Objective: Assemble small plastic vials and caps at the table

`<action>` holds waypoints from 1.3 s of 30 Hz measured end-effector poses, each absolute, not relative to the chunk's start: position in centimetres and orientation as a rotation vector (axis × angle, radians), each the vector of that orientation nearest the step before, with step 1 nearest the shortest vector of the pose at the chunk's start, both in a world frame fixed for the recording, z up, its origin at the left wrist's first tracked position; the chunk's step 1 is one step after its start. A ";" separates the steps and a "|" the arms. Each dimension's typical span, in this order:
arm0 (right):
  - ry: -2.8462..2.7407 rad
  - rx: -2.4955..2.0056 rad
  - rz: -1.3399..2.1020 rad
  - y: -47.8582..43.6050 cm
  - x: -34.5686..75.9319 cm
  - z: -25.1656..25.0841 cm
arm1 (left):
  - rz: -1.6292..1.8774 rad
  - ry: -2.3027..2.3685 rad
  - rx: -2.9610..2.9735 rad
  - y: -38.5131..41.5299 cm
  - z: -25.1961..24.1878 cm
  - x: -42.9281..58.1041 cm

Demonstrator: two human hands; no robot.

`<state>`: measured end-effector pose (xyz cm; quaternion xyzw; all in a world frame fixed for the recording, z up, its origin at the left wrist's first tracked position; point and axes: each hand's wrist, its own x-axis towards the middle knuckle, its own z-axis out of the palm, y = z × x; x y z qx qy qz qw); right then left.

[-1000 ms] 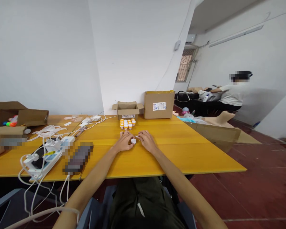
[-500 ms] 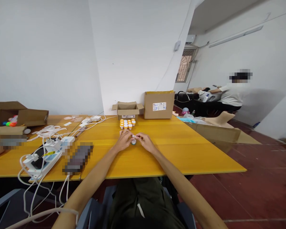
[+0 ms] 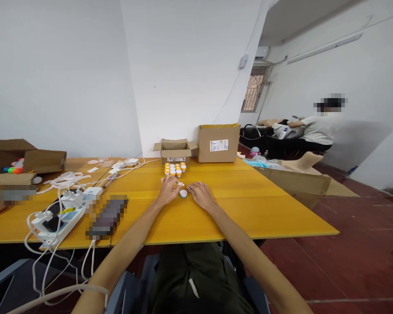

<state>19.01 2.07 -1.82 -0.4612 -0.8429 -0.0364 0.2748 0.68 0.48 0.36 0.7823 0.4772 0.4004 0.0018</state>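
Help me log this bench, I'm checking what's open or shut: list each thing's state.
small jar, upright between the hands, lid unclear
orange-capped bottles, upright, capped
small cardboard box, flaps open
power strip, chargers plugged in
left hand, beside the small jar, grip unclear
right hand, beside the small jar, grip unclear

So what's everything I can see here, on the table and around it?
Table: one, yellow, fills the foreground.
Small jar: one, white and teal, on the table between the hands.
Little bottles: about ten, orange and white, clustered behind the jar.
Small open box: one, brown, behind the bottles.
Taller box: one, brown, right of it.
Power strip: one, white, with cables, left.
Another person: one, white shirt, background right.
Left hand: left of the jar.
Right hand: right of the jar.
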 end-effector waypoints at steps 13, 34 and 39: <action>-2.190 -1.005 -0.044 3.1 18.9 -3.0 | 1.241 1.510 2.446 0.2 0.6 0.7; -1.742 -0.710 0.760 1.7 18.0 -0.2 | 1.213 1.410 2.420 0.1 0.8 1.0; -1.651 -0.701 1.024 2.0 18.1 -0.6 | 1.197 1.385 2.440 0.0 0.8 1.0</action>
